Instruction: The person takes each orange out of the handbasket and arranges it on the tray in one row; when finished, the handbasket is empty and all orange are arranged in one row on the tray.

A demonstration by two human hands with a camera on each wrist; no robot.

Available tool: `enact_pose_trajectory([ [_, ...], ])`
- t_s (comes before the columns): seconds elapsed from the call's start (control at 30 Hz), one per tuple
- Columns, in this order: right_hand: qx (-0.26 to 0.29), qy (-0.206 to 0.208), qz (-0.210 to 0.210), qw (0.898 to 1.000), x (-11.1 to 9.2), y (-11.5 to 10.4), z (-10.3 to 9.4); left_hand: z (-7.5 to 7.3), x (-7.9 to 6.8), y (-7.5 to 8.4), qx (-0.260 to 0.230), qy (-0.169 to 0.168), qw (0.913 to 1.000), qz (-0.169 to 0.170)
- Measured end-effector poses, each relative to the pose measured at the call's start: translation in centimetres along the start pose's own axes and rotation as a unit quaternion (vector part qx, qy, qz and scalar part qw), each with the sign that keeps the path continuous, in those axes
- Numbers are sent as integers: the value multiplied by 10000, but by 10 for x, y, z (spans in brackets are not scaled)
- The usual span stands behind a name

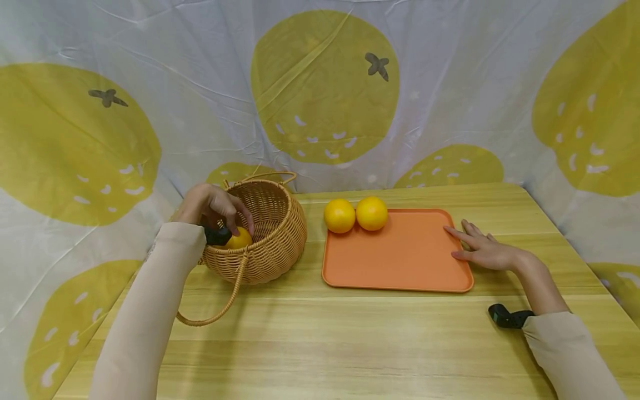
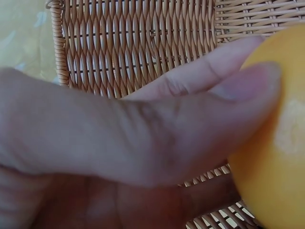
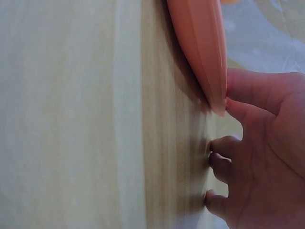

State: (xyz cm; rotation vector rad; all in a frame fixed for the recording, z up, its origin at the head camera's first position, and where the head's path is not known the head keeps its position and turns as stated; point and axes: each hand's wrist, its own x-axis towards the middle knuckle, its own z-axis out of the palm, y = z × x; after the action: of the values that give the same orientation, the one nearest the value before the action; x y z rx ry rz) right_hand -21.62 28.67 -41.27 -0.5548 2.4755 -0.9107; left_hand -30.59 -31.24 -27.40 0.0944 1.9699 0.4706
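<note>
Inside the wicker basket point(image 1: 272, 255), my left hand point(image 1: 215, 208) grips an orange point(image 1: 240, 239). The left wrist view shows the thumb point(image 2: 228, 102) pressed on the near side of the fruit and other fingers reaching round behind it. My right hand point(image 1: 487, 250) rests at the right side of the orange tray point(image 1: 395, 255), with thumb and index finger on its rim and the other fingers spread on the table beside it. Two more oranges, one on the left point(image 1: 339, 216) and one on the right point(image 1: 372, 213), sit side by side in the tray's back left corner.
The basket stands left of the tray on a wooden table point(image 1: 350, 344). One basket handle point(image 1: 220, 314) hangs down to the front; the other leans toward the back. A white curtain point(image 1: 210, 55) printed with large yellow fruit surrounds the table's back and sides.
</note>
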Motion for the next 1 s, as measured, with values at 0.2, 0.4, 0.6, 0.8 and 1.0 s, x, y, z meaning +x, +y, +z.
enact_pose_trajectory([
  [0.2, -20, -4, 10, 10000, 0, -1, 0, -2, 1, -3, 121, 146, 9993, 311],
  [0.4, -11, -24, 17, 10000, -1, -2, 0, -7, 2, -4, 589, 534, 9929, 884],
  [0.6, -37, -13, 17, 10000, -1, -2, 0, -9, 0, -4, 410, 511, 9932, 967],
  [0.8, -68, -11, -1, 10000, 0, -1, 0, -7, -1, -3, 509, 450, 9934, 925],
  [1.0, -7, -18, -36, 10000, 0, 1, 0, -3, -2, -4, 495, 701, 9940, 681],
])
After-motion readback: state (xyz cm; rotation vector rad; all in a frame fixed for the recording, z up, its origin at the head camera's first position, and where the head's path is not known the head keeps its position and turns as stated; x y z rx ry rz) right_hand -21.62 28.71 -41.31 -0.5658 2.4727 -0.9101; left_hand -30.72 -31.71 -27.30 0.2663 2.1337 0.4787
